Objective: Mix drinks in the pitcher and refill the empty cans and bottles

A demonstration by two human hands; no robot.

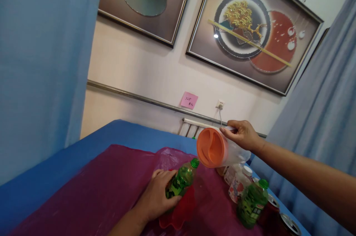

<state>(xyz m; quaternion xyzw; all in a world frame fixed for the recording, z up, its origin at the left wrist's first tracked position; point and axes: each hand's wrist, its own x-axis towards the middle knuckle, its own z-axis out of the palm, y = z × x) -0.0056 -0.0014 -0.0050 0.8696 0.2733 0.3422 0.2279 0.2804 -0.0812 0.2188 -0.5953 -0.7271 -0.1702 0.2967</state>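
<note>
My left hand (160, 195) is closed around a green-capped plastic bottle (182, 179) with a green label, which leans to the right. Below the bottle is a red item with a wavy edge (185, 210), partly hidden by my hand and the bottle. My right hand (241, 134) grips the handle of a clear pitcher with an orange lid (211, 148). The pitcher is tilted so its lid faces toward me, up and to the right of the bottle's cap. Whether anything flows from it I cannot make out.
A second green bottle (252, 204), a white-capped bottle (239, 184) and drink cans (289, 225) stand at the right edge. Purple plastic sheeting (111, 184) covers the blue surface (130, 132). Blue curtains (44, 62) hang on both sides; a metal rail (139, 97) runs along the wall.
</note>
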